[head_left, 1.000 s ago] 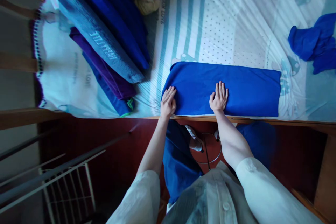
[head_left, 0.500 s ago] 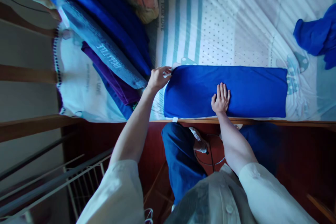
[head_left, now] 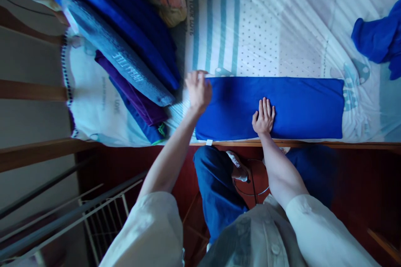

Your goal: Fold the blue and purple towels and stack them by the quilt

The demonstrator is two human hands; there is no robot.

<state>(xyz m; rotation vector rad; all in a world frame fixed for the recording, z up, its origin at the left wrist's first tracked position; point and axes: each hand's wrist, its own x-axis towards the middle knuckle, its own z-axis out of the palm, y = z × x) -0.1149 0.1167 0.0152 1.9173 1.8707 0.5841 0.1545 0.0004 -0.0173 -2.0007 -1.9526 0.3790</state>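
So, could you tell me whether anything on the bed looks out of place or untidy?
Mostly tidy. The folded blue cloth lies flat at the bed's edge and the folded stack sits at the left. Only the crumpled blue garment at the far right looks untidy, bunched and unfolded.

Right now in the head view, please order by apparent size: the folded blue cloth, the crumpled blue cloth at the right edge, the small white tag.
1. Folded blue cloth
2. Crumpled blue cloth, partly cut off by the frame
3. Small white tag
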